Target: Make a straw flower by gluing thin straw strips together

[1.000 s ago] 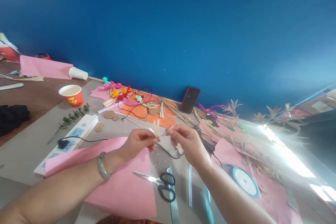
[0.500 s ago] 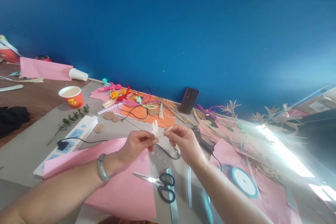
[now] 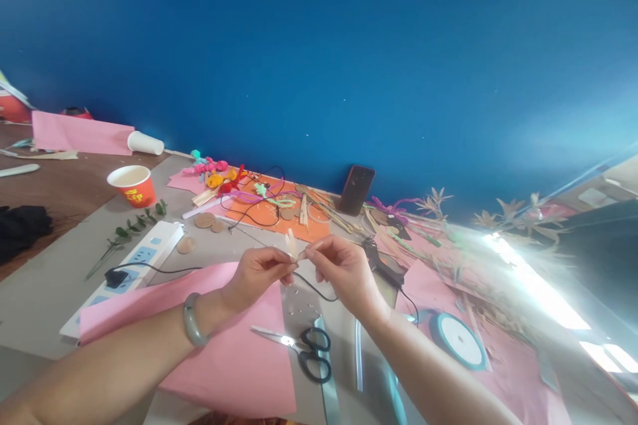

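My left hand point(image 3: 262, 273), with a bracelet at its wrist, pinches the base of a small bunch of pale petal-shaped strips point(image 3: 290, 241) that stand upright above the fingertips. My right hand point(image 3: 343, 269) is closed too, its thumb and forefinger meeting the base of that bunch and pinching a small pale strip mostly hidden by the fingers. The fingertips of both hands almost touch. Below them lie black-handled scissors point(image 3: 306, 346), blades open and pointing left, partly over a large pink sheet point(image 3: 239, 365).
A white power strip point(image 3: 167, 239) with a black plug lies left, near a red paper cup point(image 3: 132, 186) and a green leaf sprig point(image 3: 130, 228). Behind are an orange sheet point(image 3: 266, 212) and a phone point(image 3: 357, 190). On the right are a glue gun point(image 3: 386, 267) and a ribbon spool point(image 3: 458, 341).
My right hand has moved left, bringing its pale strip against the base of the bunch in my left hand. The whole view has shifted slightly.
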`<state>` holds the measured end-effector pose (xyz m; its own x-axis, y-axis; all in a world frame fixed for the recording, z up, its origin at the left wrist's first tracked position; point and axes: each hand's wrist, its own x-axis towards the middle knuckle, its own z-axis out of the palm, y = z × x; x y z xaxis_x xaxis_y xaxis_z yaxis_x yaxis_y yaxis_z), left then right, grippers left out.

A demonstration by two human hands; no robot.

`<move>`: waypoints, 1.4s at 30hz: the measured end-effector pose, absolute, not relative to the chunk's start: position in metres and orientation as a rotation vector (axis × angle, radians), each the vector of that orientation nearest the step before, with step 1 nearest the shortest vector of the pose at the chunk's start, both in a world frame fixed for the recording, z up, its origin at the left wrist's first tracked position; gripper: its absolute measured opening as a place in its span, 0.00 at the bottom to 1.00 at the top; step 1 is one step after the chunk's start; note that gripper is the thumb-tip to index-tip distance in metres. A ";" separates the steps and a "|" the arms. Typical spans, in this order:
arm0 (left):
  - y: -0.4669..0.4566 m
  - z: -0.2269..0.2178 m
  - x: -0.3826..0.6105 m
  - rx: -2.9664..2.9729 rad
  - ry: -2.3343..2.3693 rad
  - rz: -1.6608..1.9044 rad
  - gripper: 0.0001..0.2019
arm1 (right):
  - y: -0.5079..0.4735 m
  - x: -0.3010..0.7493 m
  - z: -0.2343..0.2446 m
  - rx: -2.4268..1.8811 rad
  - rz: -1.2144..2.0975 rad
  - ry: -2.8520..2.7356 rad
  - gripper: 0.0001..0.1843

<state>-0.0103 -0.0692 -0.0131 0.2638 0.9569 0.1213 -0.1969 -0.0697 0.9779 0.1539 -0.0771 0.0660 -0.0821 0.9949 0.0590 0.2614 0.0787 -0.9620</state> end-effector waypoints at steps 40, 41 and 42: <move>-0.069 -0.014 -0.009 1.276 0.772 1.192 0.07 | -0.072 0.154 0.058 -1.296 1.167 -1.524 0.09; -0.069 -0.013 -0.009 1.283 0.770 1.189 0.07 | -0.072 0.154 0.057 -1.294 1.173 -1.526 0.09; -0.069 -0.013 -0.009 1.290 0.768 1.189 0.07 | -0.072 0.155 0.057 -1.290 1.178 -1.528 0.09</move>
<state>-0.0093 -0.0695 -0.0133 0.2695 0.9457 0.1817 -0.2225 -0.1224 0.9672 0.1546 -0.0717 0.0573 -0.1622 0.9867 0.0066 0.2441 0.0467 -0.9686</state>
